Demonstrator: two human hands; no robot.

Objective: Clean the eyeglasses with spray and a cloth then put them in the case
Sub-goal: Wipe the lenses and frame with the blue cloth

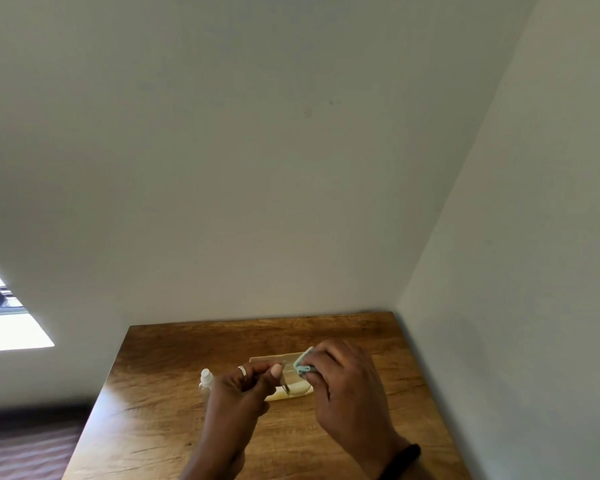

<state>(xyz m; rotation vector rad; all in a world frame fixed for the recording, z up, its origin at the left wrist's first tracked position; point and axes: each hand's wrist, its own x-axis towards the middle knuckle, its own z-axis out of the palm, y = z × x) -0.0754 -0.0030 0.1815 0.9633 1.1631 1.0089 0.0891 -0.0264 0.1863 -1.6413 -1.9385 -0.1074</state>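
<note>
My left hand [241,388] pinches the thin-framed eyeglasses [286,382] at one side, holding them above the table. My right hand [343,379] grips a light teal cloth [303,363] and presses it against the glasses' lens. Most of the glasses are hidden by my fingers and the cloth. Under my hands lies an open cream-coloured case [274,360] flat on the wooden table [174,375]. A small clear spray bottle with a white cap [205,378] stands just left of my left hand.
The table sits in a corner, with white walls close behind and to the right. Its left edge drops to a dark floor. A bright window shows at the far left.
</note>
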